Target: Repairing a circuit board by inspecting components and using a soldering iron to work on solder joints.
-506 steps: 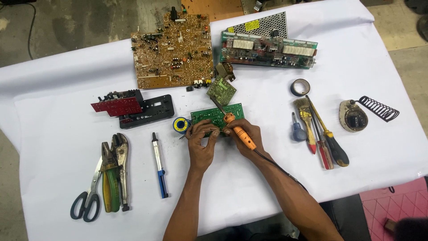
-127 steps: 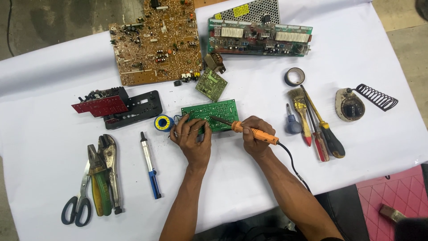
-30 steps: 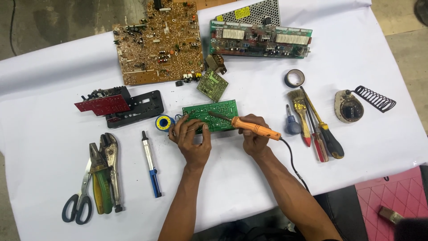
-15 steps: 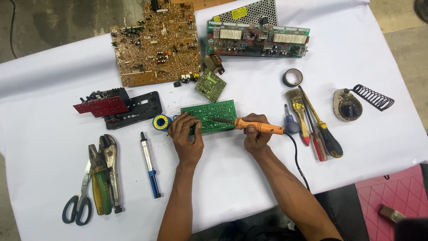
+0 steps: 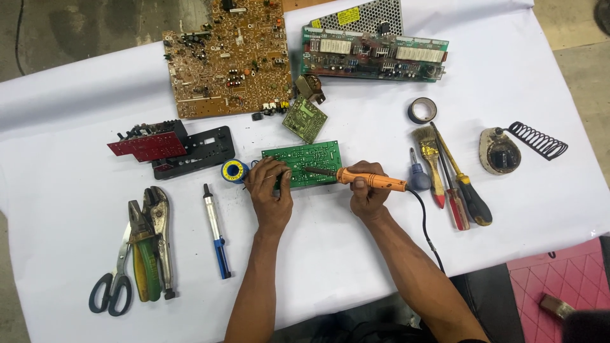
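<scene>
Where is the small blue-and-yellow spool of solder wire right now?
In the head view, the blue-and-yellow solder spool sits left of the green circuit board, just beyond the left hand, beside the black plastic panel.
</scene>
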